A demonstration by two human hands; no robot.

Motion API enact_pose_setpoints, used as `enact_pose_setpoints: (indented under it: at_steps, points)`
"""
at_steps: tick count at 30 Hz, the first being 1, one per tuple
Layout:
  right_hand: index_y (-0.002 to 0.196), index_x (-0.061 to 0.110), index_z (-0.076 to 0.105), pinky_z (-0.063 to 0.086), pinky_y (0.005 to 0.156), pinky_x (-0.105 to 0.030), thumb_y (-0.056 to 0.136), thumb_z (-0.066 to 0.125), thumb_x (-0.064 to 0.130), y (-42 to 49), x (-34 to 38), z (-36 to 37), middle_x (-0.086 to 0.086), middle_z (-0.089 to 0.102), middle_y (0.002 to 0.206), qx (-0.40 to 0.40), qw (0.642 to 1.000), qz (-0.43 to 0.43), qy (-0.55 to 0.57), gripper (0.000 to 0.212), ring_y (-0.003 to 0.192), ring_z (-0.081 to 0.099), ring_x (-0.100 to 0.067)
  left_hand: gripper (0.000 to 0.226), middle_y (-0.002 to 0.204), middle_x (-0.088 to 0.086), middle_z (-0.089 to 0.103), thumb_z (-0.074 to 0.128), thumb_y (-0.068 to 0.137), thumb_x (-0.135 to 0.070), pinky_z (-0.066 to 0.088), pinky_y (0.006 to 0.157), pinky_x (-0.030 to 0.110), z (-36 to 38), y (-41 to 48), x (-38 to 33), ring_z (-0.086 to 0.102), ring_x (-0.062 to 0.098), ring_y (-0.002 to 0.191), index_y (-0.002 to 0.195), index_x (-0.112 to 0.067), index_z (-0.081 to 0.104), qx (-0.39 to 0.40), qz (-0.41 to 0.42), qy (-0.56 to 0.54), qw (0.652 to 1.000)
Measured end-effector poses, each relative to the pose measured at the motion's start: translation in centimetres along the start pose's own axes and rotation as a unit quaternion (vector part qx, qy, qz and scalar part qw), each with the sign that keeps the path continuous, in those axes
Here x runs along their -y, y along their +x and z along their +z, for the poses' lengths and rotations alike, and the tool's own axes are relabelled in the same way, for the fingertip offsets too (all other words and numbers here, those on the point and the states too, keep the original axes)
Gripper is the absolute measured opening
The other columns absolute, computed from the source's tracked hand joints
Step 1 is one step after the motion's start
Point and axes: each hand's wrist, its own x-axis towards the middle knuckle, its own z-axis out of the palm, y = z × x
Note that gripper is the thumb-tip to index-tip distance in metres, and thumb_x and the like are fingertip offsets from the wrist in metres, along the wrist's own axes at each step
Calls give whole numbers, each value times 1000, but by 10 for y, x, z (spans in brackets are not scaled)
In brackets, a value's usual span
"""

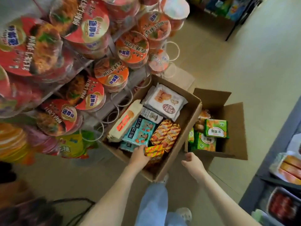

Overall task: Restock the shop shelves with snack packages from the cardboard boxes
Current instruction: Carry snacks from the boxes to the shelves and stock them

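Two hands: left hand (139, 154) grips a snack pack (154, 151) in the box (190, 118), right hand (193, 161) relaxed.

A single wide-angle view looks from the person's head, forward and steeply down at the floor (228, 70). The left forearm (114, 190) and right forearm (211, 185) enter from the bottom edge. The open cardboard box (187, 121) lies near centre, within reach. The cup noodles (88, 30) loom close on the left, blurred. Another shelf (285, 168) clips the right edge.
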Motion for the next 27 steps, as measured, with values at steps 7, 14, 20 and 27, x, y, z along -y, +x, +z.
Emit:
enact_pose_setpoints:
  at_steps: [7,14,20,27]
  points:
    - [130,13,50,46,87,-27,88,61,18,28,23,9,-3,57,127,26,999,-36,15,43,112,55,-17,75,157,7,18,56,90,-30,16,118,46,20,42,-9,13,28,145,152,-27,15,62,28,238,969]
    - [132,16,47,47,97,-32,89,61,19,27,35,22,-3,51,128,57,997,-52,-2,46,117,51,-18,47,138,10,40,57,90,-23,35,107,37,26,54,-13,36,29,130,134,-12,44,59,14,291,955]
    - [128,14,51,45,95,-28,89,59,18,12,20,17,-6,54,126,54,997,-47,-13,40,115,54,-18,29,127,11,55,44,96,-10,45,93,35,22,40,-17,54,27,117,125,-8,49,7,60,348,936]
    - [130,12,49,43,97,-30,91,58,19,-5,10,7,-7,52,129,43,998,-33,-26,41,118,51,-20,19,115,14,57,40,98,-11,47,86,39,4,22,-23,55,30,104,110,-9,53,54,95,279,954]
